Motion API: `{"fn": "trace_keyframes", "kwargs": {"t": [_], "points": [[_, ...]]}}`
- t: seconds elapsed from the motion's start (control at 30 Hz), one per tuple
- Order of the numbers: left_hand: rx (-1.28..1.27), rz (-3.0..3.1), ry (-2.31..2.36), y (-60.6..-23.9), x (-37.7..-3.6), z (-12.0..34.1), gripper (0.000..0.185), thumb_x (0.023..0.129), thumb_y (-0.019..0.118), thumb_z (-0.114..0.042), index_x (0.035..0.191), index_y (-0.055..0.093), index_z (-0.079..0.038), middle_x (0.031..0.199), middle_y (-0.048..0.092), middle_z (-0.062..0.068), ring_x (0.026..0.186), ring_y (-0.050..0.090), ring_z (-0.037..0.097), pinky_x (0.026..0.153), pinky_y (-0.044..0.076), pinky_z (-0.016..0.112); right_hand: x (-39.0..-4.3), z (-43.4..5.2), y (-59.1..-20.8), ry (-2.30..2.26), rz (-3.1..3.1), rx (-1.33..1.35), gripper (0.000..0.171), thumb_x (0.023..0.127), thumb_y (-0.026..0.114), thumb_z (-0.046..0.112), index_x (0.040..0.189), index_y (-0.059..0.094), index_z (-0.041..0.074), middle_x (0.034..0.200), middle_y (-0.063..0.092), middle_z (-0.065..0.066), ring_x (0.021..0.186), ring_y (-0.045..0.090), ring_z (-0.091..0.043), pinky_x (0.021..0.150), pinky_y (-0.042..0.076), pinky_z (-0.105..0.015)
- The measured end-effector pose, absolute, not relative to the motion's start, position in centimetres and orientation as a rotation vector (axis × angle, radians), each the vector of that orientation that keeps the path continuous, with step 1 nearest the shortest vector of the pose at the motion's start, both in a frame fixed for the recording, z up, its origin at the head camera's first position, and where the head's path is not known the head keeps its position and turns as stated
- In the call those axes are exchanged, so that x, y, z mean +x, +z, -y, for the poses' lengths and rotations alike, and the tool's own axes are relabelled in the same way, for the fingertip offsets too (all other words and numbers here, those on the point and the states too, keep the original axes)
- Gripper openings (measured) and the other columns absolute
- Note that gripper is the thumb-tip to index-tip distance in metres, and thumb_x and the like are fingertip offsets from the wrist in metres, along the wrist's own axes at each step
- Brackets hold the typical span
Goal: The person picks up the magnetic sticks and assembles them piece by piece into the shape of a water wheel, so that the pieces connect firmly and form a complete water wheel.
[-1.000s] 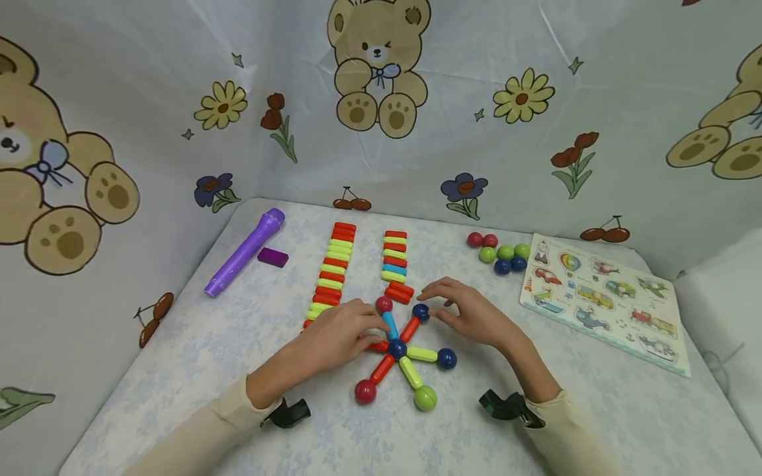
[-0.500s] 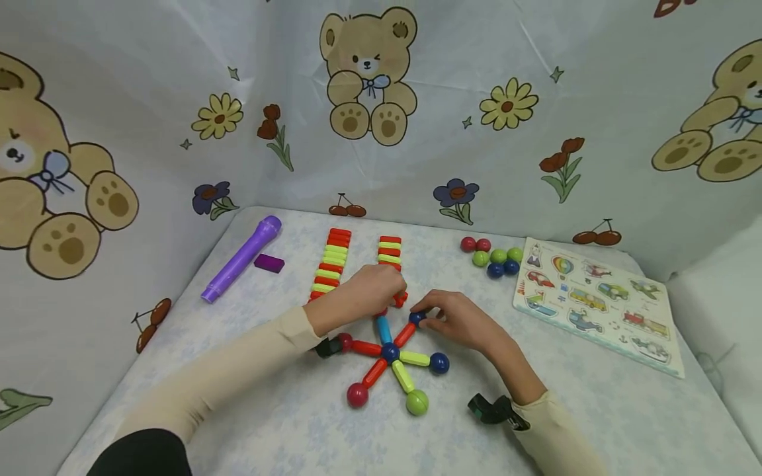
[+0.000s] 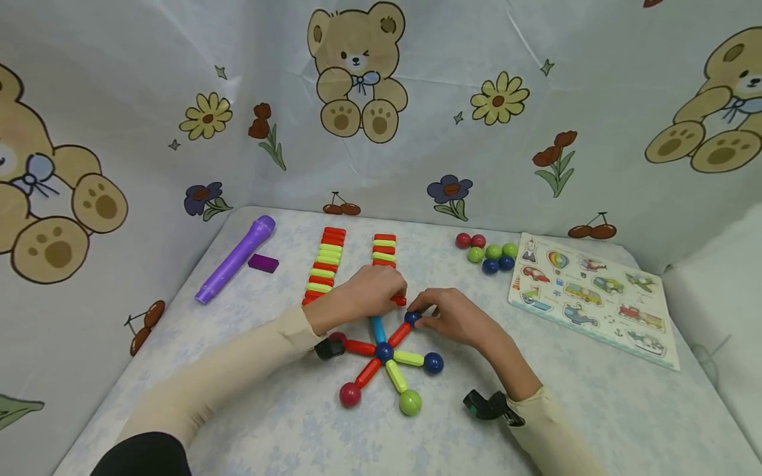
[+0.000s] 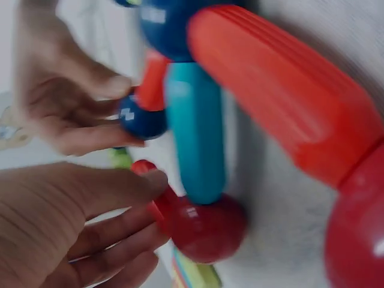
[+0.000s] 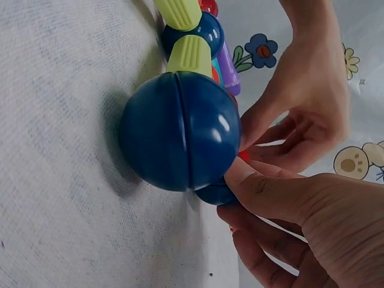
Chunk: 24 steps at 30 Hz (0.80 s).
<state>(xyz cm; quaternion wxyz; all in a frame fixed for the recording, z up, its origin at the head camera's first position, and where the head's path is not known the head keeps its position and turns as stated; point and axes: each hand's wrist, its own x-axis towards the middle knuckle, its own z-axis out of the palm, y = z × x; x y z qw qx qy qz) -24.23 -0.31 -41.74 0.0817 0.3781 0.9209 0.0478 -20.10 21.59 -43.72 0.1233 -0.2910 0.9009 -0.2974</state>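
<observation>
The right hand (image 3: 458, 320) pinches the small dark-blue ball (image 3: 412, 318) at the tip of a red rod (image 3: 399, 334) on the star-shaped build (image 3: 383, 354), thumb and forefinger closed round it. Just beside those fingers, the left hand (image 3: 366, 294) curls over a loose red stick (image 3: 397, 301) and the red ball (image 4: 207, 227) capping the blue rod (image 3: 377, 327). To my eye, keeping the blue ball pinned while the stick comes in end-on should let the magnets meet cleanly without dragging the spokes across the surface (image 3: 286, 410). Compared with half a second ago, little differs: the hands have drawn slightly closer, and the build has not shifted.
</observation>
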Motion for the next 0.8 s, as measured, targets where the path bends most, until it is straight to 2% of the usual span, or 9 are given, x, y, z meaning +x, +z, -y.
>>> {"fn": "trace_keyframes", "kwargs": {"t": [0.27,0.53,0.8], "points": [[1.108,-2.663,0.249,-41.1,-23.4,1.0,0.022,0.098,0.083,-0.023,0.118,0.083,-0.016,0.108,0.076,-0.002,0.097,0.067,0.014,0.081,0.061,0.032,-20.1,-21.8,-43.6,-0.906,-2.631,-0.838,0.024,0.096,0.081,0.007,0.12,0.077,0.012,0.113,0.079,0.001,0.108,0.074,-0.019,0.094,0.062,-0.043],[1.13,-2.662,0.248,-41.9,-22.9,1.1,0.019,0.098,0.083,-0.022,0.115,0.084,-0.015,0.104,0.073,-0.003,0.091,0.065,0.013,0.077,0.059,0.029,-20.0,-21.7,-43.8,-0.911,-2.616,-0.827,0.023,0.097,0.081,0.008,0.119,0.077,0.012,0.114,0.078,0.001,0.109,0.074,-0.018,0.094,0.062,-0.041],[1.057,-2.647,0.271,-41.2,-23.0,2.1,0.028,0.095,0.086,-0.026,0.121,0.082,-0.017,0.111,0.075,-0.002,0.1,0.067,0.014,0.08,0.059,0.032,-20.0,-21.5,-43.9,-0.908,-2.618,-0.841,0.025,0.097,0.081,0.008,0.121,0.077,0.011,0.114,0.079,0.0,0.109,0.074,-0.018,0.094,0.062,-0.042]]}}
